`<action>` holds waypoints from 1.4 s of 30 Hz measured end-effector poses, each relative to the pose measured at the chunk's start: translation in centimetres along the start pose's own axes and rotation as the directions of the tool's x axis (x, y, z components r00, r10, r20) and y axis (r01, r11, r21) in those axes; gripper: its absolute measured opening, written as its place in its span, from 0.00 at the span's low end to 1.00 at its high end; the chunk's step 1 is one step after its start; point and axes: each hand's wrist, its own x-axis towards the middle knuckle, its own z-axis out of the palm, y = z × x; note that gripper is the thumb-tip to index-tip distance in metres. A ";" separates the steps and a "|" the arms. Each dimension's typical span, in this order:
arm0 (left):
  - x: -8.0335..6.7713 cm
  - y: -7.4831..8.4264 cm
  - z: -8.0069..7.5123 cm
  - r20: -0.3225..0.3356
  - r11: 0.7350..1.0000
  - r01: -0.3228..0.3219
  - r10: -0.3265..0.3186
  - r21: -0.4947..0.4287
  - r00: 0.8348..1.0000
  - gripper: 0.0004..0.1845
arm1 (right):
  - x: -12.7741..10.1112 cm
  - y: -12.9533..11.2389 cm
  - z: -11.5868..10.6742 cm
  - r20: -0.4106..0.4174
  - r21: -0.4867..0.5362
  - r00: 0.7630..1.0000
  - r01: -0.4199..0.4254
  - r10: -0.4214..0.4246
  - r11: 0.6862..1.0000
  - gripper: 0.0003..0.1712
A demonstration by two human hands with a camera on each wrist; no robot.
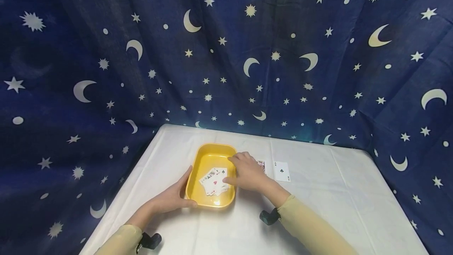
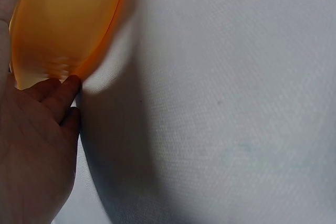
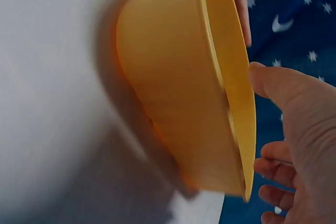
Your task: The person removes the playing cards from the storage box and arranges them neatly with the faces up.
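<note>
Soft light brightens the white counter [image 1: 318, 207] in the head view, while the starry curtain [image 1: 226, 101] stays dim, darkest toward the left. Small glare spots gleam in the yellow tray [image 1: 203, 162], and wide-angle stretch shows toward the frame's edges. The left wrist view is murkier: a broad, soft-edged shadow crosses the counter, the left fingers [image 2: 62, 98] are shaded, and the tray's wall glows orange. In the right wrist view, the counter blurs beside smeared shadows, though the curtain's stars remain fairly distinct.
</note>
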 end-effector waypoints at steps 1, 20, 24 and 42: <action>0.0 0.0 0.0 0.000 1.000 0.001 -0.001 0.000 1.000 0.71 | 0.1 -0.4 0.2 0.008 -0.015 1.000 0.010 -0.010 1.000 0.48; -0.4 0.8 -0.3 0.015 1.000 -0.004 0.005 -0.006 1.000 0.71 | 2.3 -3.8 2.7 0.216 -0.353 0.976 0.071 0.008 0.933 0.41; -0.4 0.8 -0.3 0.018 1.000 -0.007 0.007 -0.002 1.000 0.70 | 2.4 -4.2 2.9 0.239 -0.353 0.969 0.021 0.068 0.935 0.44; -0.1 0.4 -0.4 0.036 1.000 -0.006 0.006 0.004 0.999 0.68 | 2.7 -5.1 4.1 0.218 -0.416 0.975 0.051 0.045 0.908 0.47</action>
